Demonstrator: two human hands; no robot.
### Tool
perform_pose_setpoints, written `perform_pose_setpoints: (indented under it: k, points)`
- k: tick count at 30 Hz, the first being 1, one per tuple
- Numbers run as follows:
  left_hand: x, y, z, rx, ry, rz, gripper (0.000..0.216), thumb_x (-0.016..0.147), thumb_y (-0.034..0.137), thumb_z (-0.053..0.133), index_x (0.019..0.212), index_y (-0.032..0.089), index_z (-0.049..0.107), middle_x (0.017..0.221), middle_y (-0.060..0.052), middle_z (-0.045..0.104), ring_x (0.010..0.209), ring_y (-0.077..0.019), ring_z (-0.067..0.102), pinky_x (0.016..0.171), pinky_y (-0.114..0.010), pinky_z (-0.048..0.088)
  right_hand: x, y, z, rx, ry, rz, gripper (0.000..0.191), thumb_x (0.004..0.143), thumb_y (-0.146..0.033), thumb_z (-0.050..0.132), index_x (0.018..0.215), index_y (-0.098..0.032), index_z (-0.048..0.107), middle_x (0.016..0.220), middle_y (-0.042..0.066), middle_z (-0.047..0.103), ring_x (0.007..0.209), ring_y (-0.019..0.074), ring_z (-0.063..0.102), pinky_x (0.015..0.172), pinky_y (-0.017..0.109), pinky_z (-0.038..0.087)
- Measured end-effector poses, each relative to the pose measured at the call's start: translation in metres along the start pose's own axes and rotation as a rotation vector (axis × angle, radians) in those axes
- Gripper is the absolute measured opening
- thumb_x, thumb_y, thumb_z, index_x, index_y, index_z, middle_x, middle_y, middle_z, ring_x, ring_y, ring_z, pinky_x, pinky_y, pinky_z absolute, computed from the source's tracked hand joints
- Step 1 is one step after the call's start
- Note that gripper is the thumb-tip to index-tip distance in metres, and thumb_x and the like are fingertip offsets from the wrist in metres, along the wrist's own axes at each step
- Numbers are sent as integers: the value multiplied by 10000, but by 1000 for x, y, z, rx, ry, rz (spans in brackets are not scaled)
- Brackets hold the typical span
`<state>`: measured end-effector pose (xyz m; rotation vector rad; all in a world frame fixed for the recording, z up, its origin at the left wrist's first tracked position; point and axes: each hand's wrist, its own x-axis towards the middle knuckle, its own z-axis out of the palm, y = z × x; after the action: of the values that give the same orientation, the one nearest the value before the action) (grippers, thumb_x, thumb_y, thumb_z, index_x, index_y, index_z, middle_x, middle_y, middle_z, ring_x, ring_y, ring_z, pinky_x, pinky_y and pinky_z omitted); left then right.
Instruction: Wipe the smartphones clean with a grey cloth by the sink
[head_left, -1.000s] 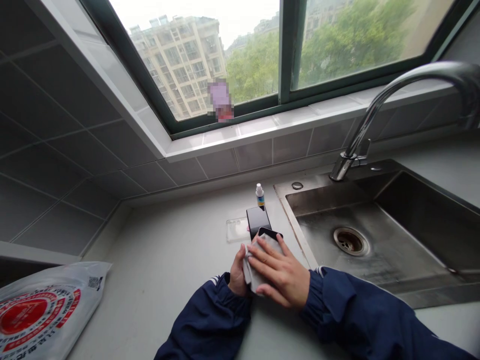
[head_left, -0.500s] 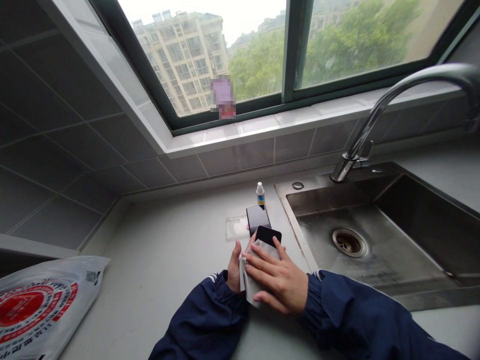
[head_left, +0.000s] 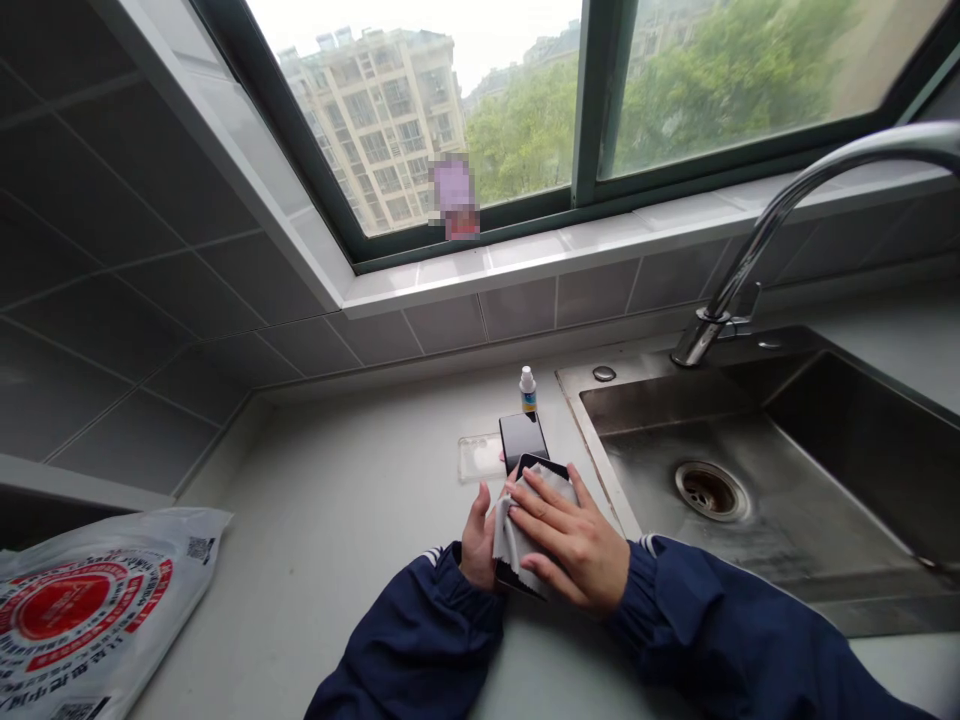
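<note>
My left hand (head_left: 477,540) grips the left side of a black phone (head_left: 541,464), which lies under a grey cloth (head_left: 514,540). My right hand (head_left: 574,537) lies flat on top, fingers spread, pressing the cloth onto the phone's screen. Only the phone's far top edge and a near corner show past the cloth. Both hands are over the pale counter (head_left: 352,540), just left of the sink.
A second black phone (head_left: 520,437), a clear phone case (head_left: 480,457) and a small dropper bottle (head_left: 528,389) sit just beyond my hands. The steel sink (head_left: 757,450) and its tap (head_left: 757,240) are to the right. A red-printed plastic bag (head_left: 82,610) lies at the near left.
My right hand has slid the cloth up the phone towards its far end, covering more of the screen than half a second ago. The left hand keeps its grip.
</note>
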<state>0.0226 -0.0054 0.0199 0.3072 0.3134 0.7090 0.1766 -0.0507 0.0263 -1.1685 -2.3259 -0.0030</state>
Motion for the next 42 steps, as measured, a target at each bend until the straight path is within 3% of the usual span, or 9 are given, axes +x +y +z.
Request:
perform_pose_setpoints:
  k: [7,12,19,28,36,39,42]
  points:
    - [-1,-2,-4,-27,53,24,646,854,567,496,1377,194,436,1245,-87,626,1206,-202,543,1104,-322,286,1,1,-3,31,-12,-54,449,955,-397,458,1334,-165,516,1455,99,444,1419,306,270,1138,611,-74]
    - [-2,-1,-5,27,-28,-77,692,838,619,466,1382,191,448,1284,-122,595,1273,-282,485,1097,-399,283,1,11,-3,-27,17,33,446,964,-346,441,1377,-178,470,1483,103,401,1420,291,275,1145,597,-38]
    - [0,-1,-1,42,-94,-53,644,869,593,413,1388,214,458,1340,-117,561,1319,-292,438,1118,-411,250,-1,14,0,-47,5,85,480,967,-351,417,1410,-165,429,1508,132,350,1436,310,221,1133,620,55]
    - [1,-6,0,-20,55,25,709,844,581,495,1416,174,395,1282,-118,604,1249,-247,516,1132,-377,256,-1,-1,-4,34,-29,-50,489,929,-407,496,1361,-177,489,1457,109,440,1416,321,274,1124,631,-71]
    - [-4,3,13,-69,-18,12,857,841,696,365,1501,182,181,1329,-197,556,1242,-306,529,1128,-458,229,0,-17,-8,103,-79,-137,479,907,-476,516,1292,-192,550,1404,109,509,1390,324,333,1107,624,-151]
    - [-5,8,12,-3,-59,-18,911,806,761,321,1498,184,185,1244,-217,610,1181,-326,573,1106,-503,236,0,-24,-7,108,-95,-159,461,896,-447,532,1282,-196,554,1415,93,498,1393,321,327,1101,626,-170]
    - [-5,11,13,5,-40,-16,869,819,760,268,1480,196,258,1215,-186,634,1133,-284,602,1077,-466,297,0,-28,-7,121,-86,-177,439,888,-402,540,1279,-204,558,1393,84,523,1389,316,337,1107,638,-143]
